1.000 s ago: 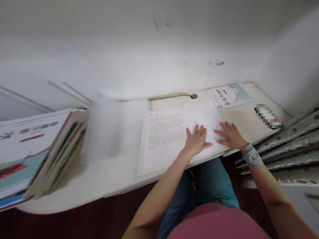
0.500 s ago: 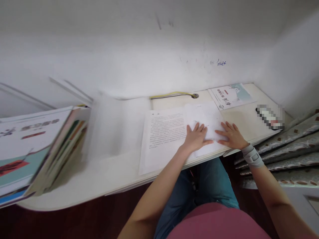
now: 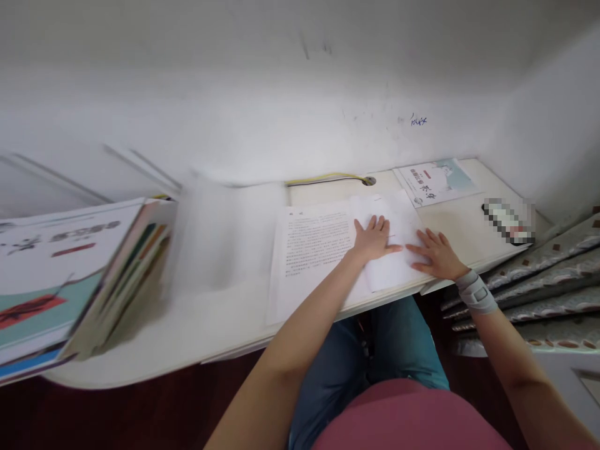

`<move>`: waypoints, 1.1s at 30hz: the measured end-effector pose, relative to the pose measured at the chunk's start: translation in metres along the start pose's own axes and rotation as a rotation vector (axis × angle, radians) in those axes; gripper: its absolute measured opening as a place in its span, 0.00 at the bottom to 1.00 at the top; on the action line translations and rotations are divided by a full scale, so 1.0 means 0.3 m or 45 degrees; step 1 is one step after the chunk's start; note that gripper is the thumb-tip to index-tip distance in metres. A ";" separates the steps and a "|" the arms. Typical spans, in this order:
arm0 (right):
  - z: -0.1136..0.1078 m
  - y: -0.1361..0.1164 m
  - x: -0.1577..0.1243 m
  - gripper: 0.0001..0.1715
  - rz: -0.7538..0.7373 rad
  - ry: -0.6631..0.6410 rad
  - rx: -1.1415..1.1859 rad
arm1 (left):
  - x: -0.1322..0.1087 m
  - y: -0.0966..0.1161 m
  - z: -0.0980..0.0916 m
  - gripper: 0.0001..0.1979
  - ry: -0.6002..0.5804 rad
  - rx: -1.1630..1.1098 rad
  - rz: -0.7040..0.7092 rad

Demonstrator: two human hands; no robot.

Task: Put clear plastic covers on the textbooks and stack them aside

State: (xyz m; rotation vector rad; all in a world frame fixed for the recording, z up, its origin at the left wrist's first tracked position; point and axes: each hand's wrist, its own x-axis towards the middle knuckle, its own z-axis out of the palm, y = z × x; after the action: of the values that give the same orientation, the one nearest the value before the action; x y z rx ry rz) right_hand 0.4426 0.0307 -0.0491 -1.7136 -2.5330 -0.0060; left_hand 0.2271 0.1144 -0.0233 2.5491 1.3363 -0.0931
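An open booklet (image 3: 314, 250) with printed text lies on the white desk (image 3: 210, 325) in front of me. My left hand (image 3: 374, 239) lies flat, fingers spread, on its right-hand page (image 3: 398, 275) near the fold. My right hand (image 3: 435, 255) rests flat on the same page's right edge, fingers stretched out. A grey wrist brace (image 3: 475, 292) wraps my right wrist. Neither hand holds anything.
A stack of books (image 3: 70, 281) lies at the desk's left end. A thin booklet (image 3: 438, 180) with a pale blue cover sits at the back right, a blurred-out object (image 3: 509, 219) beside it. A yellow cable (image 3: 323, 179) runs into a desk grommet. Patterned bedding (image 3: 544, 281) lies to the right.
My left hand has slid a little farther up the right-hand page. My right hand has stayed in place.
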 end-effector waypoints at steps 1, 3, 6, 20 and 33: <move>0.001 0.003 0.000 0.32 -0.004 0.000 0.005 | -0.002 -0.001 -0.002 0.43 0.014 -0.037 0.040; 0.007 0.009 0.000 0.31 -0.015 0.004 0.019 | -0.019 -0.013 -0.016 0.39 0.071 -0.152 0.089; 0.022 0.024 -0.002 0.31 -0.012 0.036 0.039 | -0.101 -0.074 -0.052 0.35 0.249 -0.237 -0.041; -0.013 -0.243 0.039 0.22 -0.115 0.513 0.206 | -0.571 -0.433 -0.006 0.15 0.590 -0.288 -1.055; -0.111 -0.757 0.293 0.26 -0.190 0.169 0.813 | -0.537 -0.420 -0.021 0.11 1.102 -1.417 -0.766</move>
State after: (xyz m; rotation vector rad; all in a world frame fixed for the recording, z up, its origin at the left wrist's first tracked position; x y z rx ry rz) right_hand 0.2019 0.0258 0.0003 -1.2269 -2.2127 0.5876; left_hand 0.0315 0.0558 -0.0138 1.1769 1.6536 1.3404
